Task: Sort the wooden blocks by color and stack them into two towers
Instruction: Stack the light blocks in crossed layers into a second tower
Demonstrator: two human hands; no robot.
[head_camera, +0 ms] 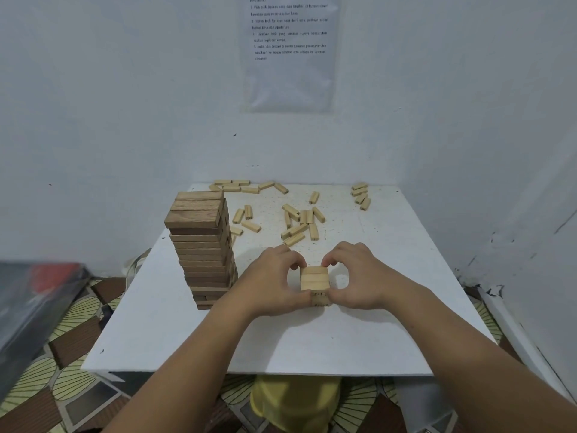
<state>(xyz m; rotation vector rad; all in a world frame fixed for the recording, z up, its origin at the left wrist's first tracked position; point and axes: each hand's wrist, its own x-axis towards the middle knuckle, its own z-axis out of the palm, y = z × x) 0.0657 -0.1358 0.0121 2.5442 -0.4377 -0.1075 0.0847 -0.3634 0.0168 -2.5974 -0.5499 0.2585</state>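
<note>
1. A tall tower of dark brown wooden blocks (201,248) stands on the left part of the white square table (281,345), its top layers slightly askew.
2. Near the table's middle, apart from the tower, a short stack of pale wooden blocks (314,281) sits on the tabletop, with three blocks side by side on top.
3. The left hand (271,282) and the right hand (359,276) cup this stack from either side. Their curled fingertips (296,263) pinch its far top edge, and the thumbs press its near face.
4. Loose pale wooden blocks (299,223) lie scattered over the table's far half.
5. A yellow plastic object (293,401) shows below the near edge. I cannot tell whether it holds anything.
</note>
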